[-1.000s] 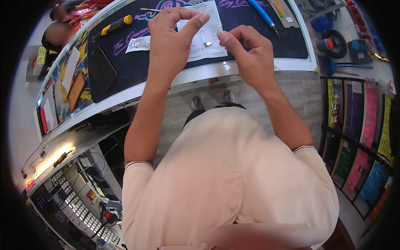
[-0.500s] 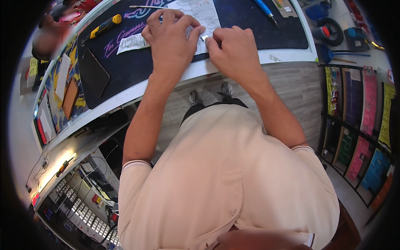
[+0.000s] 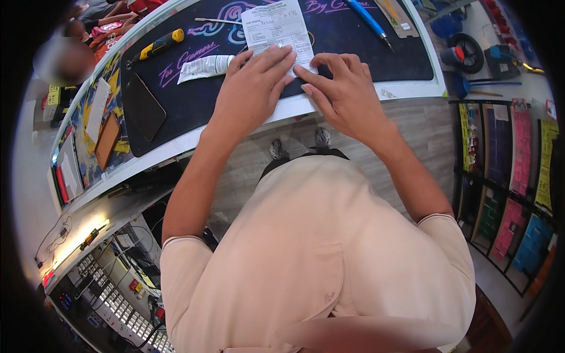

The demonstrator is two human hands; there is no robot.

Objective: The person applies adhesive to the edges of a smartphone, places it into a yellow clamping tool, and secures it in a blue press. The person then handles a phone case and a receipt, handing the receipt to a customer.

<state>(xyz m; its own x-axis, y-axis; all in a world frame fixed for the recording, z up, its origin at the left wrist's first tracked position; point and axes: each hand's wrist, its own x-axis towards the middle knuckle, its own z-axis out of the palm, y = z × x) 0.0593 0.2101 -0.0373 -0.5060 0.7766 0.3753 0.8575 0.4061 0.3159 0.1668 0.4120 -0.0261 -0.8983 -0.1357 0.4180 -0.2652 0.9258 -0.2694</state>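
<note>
A printed paper form (image 3: 272,26) with handwriting lies on the dark desk mat (image 3: 194,112). My left hand (image 3: 254,79) rests over its lower part, fingers stretched out and lying nearly flat on the paper. Beside it, my right hand (image 3: 346,88) is at the form's lower right corner, thumb and index finger apart, with nothing visible between them. A crumpled white and green tube (image 3: 205,67) lies just left of my left hand. What is under the left fingers is hidden.
Left on the mat are a yellow and black screwdriver (image 3: 159,43) and a dark phone (image 3: 143,109). A thin stick (image 3: 219,20) lies beyond the tube. A blue pen-shaped tool (image 3: 369,23) is at right. People (image 3: 109,20) are across the table.
My left hand has flattened down onto the form from a raised, curled pose. The right hand's pinch at a small shiny spot has opened. More of the form shows.
</note>
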